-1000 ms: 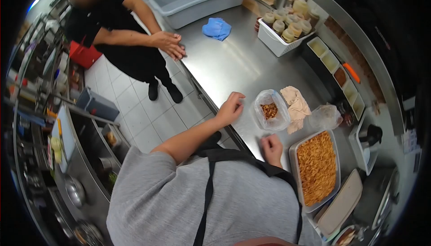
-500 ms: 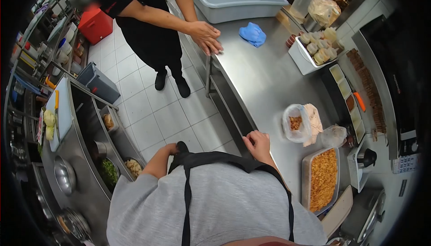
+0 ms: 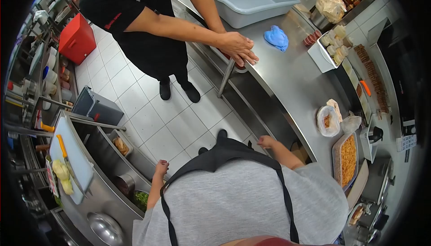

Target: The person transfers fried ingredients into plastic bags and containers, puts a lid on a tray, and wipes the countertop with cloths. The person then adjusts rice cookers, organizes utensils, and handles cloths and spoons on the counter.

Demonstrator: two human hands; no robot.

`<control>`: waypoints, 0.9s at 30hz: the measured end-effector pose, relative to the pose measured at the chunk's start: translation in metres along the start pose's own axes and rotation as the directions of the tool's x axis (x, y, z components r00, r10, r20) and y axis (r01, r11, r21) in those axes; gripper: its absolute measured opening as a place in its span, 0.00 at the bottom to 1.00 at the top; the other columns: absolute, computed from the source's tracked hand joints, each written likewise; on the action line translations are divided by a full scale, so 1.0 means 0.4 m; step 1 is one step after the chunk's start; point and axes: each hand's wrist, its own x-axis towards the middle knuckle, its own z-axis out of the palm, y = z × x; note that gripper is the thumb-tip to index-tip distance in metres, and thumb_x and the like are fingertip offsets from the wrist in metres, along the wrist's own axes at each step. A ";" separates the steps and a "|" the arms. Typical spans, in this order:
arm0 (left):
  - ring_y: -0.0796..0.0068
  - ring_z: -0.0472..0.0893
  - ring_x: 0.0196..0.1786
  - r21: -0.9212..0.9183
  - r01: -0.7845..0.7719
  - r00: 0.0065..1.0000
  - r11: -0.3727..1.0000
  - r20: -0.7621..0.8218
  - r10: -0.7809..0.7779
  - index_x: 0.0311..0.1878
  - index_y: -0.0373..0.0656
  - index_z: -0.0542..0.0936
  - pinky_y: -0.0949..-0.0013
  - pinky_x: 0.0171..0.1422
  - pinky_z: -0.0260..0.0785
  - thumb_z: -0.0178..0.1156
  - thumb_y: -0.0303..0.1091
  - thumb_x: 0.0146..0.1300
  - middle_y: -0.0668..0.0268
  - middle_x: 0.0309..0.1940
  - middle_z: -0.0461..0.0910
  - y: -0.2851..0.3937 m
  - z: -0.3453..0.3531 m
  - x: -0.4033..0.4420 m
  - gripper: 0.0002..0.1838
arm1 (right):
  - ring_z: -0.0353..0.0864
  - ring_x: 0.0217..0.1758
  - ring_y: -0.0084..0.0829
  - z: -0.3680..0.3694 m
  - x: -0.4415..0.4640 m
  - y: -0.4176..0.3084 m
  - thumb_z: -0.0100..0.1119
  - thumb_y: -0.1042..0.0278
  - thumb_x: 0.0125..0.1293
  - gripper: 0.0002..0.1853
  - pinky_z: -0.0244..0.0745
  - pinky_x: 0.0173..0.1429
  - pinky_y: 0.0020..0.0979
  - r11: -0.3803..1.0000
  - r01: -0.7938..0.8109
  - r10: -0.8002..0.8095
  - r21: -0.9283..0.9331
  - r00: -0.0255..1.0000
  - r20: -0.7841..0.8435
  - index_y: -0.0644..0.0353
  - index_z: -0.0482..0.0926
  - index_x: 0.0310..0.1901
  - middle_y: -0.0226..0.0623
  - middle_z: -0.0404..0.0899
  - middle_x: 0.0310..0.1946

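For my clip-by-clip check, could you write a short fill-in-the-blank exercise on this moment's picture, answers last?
The left hand and right hand visibly hold ____.
The co-worker wears ____ clothes.
The container of bottles on the steel counter is ____.
The large box beyond the bin is ____.

Answers: nothing; black; white; red.
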 end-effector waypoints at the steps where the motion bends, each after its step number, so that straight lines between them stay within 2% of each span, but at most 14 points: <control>1: 0.73 0.78 0.28 -0.069 0.022 1.000 0.997 0.001 -0.022 0.43 0.44 0.72 0.67 0.24 0.69 0.61 0.35 0.53 0.63 0.30 0.77 0.012 -0.009 0.023 0.15 | 0.82 0.31 0.37 -0.011 0.015 0.020 0.62 0.46 0.52 0.22 0.75 0.42 0.37 0.998 -0.057 0.057 0.009 0.998 0.012 0.60 0.80 0.35 0.41 0.82 0.31; 3: 0.73 0.78 0.30 -0.085 -0.103 0.994 0.991 0.031 0.106 0.44 0.41 0.72 0.68 0.29 0.70 0.62 0.36 0.53 0.64 0.30 0.77 -0.081 0.015 0.160 0.17 | 0.80 0.27 0.30 -0.087 0.023 -0.028 0.59 0.50 0.57 0.18 0.76 0.29 0.31 0.954 -0.186 0.233 -0.235 0.954 0.188 0.59 0.78 0.35 0.35 0.80 0.25; 6: 0.73 0.78 0.29 0.048 -0.284 0.958 0.958 -0.026 0.285 0.46 0.39 0.71 0.69 0.31 0.71 0.62 0.36 0.54 0.64 0.31 0.77 -0.172 0.038 0.305 0.19 | 0.80 0.29 0.31 -0.152 0.127 -0.124 0.57 0.55 0.58 0.14 0.76 0.32 0.34 0.918 -0.304 0.351 -0.255 0.922 0.163 0.58 0.80 0.36 0.35 0.81 0.28; 8: 0.73 0.78 0.29 -0.042 -0.263 0.963 0.964 -0.071 0.259 0.46 0.38 0.71 0.70 0.32 0.71 0.62 0.36 0.54 0.64 0.31 0.77 -0.121 -0.009 0.308 0.19 | 0.83 0.37 0.38 -0.127 0.383 -0.122 0.60 0.55 0.55 0.17 0.76 0.45 0.38 0.867 -0.038 0.114 -0.497 0.986 0.122 0.60 0.82 0.38 0.43 0.82 0.33; 10: 0.73 0.78 0.29 -0.132 -0.237 0.970 0.962 -0.089 0.227 0.46 0.37 0.71 0.70 0.33 0.71 0.61 0.35 0.55 0.63 0.31 0.77 -0.074 -0.076 0.299 0.19 | 0.80 0.35 0.43 -0.174 0.508 -0.307 0.58 0.53 0.52 0.17 0.74 0.41 0.43 0.802 0.254 -0.156 -0.540 0.963 0.222 0.57 0.81 0.36 0.44 0.81 0.32; 11: 0.73 0.78 0.29 -0.192 -0.240 0.969 0.952 -0.106 0.223 0.46 0.36 0.71 0.71 0.33 0.71 0.61 0.35 0.55 0.63 0.31 0.77 -0.038 -0.096 0.324 0.19 | 0.79 0.37 0.46 -0.247 0.440 -0.544 0.57 0.53 0.53 0.18 0.73 0.42 0.44 0.784 0.219 -0.118 -0.581 0.971 0.208 0.59 0.80 0.37 0.47 0.79 0.33; 12: 0.73 0.78 0.29 -0.257 -0.240 0.968 0.936 -0.128 0.214 0.46 0.36 0.71 0.71 0.34 0.71 0.61 0.35 0.55 0.63 0.32 0.77 -0.015 -0.117 0.339 0.19 | 0.78 0.39 0.45 -0.256 0.490 -0.650 0.58 0.53 0.53 0.18 0.72 0.43 0.44 0.669 0.406 -0.380 -0.623 0.907 0.183 0.61 0.79 0.36 0.49 0.78 0.32; 13: 0.73 0.78 0.29 -0.279 -0.231 0.969 0.932 -0.150 0.195 0.46 0.36 0.71 0.71 0.34 0.71 0.61 0.35 0.55 0.63 0.32 0.77 -0.014 -0.134 0.350 0.19 | 0.78 0.40 0.44 -0.273 0.501 -0.788 0.59 0.53 0.52 0.19 0.71 0.44 0.41 0.731 0.438 -0.420 -0.524 0.893 0.160 0.63 0.76 0.36 0.47 0.78 0.34; 17: 0.71 0.79 0.34 -0.446 -0.143 0.975 0.883 -0.216 0.049 0.47 0.37 0.73 0.69 0.40 0.72 0.61 0.37 0.55 0.60 0.34 0.79 -0.050 -0.210 0.385 0.19 | 0.79 0.38 0.40 -0.288 0.460 -1.303 0.61 0.52 0.54 0.18 0.72 0.44 0.37 0.580 0.727 -0.676 -0.368 0.681 0.280 0.60 0.76 0.36 0.42 0.80 0.33; 18: 0.69 0.79 0.36 -0.306 -0.169 0.972 0.937 -0.209 0.107 0.47 0.38 0.74 0.67 0.42 0.72 0.61 0.39 0.55 0.59 0.35 0.79 -0.013 -0.255 0.341 0.19 | 0.79 0.37 0.39 -0.269 0.453 -1.399 0.60 0.54 0.55 0.16 0.72 0.42 0.37 0.530 0.789 -0.744 -0.311 0.608 0.276 0.60 0.76 0.35 0.41 0.80 0.31; 19: 0.66 0.79 0.39 -0.156 -0.185 0.970 0.970 -0.184 0.156 0.47 0.38 0.75 0.66 0.44 0.72 0.61 0.41 0.55 0.58 0.37 0.80 0.008 -0.291 0.309 0.20 | 0.78 0.39 0.37 -0.248 0.442 -1.488 0.60 0.55 0.57 0.14 0.72 0.44 0.35 0.495 0.810 -0.760 -0.314 0.579 0.295 0.58 0.76 0.36 0.39 0.79 0.34; 22: 0.64 0.79 0.42 -0.146 -0.104 0.985 0.984 -0.154 0.081 0.44 0.38 0.77 0.65 0.48 0.70 0.61 0.42 0.53 0.56 0.37 0.80 -0.070 -0.344 0.440 0.19 | 0.77 0.32 0.33 -0.152 0.472 -1.662 0.61 0.58 0.55 0.13 0.71 0.38 0.33 0.499 0.851 -0.799 -0.164 0.525 0.294 0.61 0.76 0.31 0.39 0.78 0.28; 26: 0.62 0.79 0.40 -0.303 -0.111 0.982 0.946 -0.177 0.059 0.41 0.38 0.78 0.65 0.46 0.71 0.63 0.37 0.52 0.56 0.36 0.80 -0.014 -0.647 0.437 0.16 | 0.79 0.37 0.38 0.012 0.593 -1.746 0.62 0.53 0.54 0.16 0.73 0.41 0.36 0.550 0.764 -0.627 -0.339 0.645 0.436 0.59 0.78 0.34 0.41 0.80 0.31; 27: 0.60 0.79 0.36 -0.223 -0.169 0.949 0.960 -0.299 0.098 0.39 0.38 0.78 0.64 0.42 0.71 0.63 0.37 0.51 0.55 0.34 0.80 -0.045 -0.690 0.487 0.15 | 0.80 0.38 0.39 0.045 0.614 -1.758 0.62 0.52 0.53 0.17 0.73 0.42 0.37 0.551 0.738 -0.559 -0.390 0.673 0.485 0.59 0.78 0.35 0.42 0.81 0.33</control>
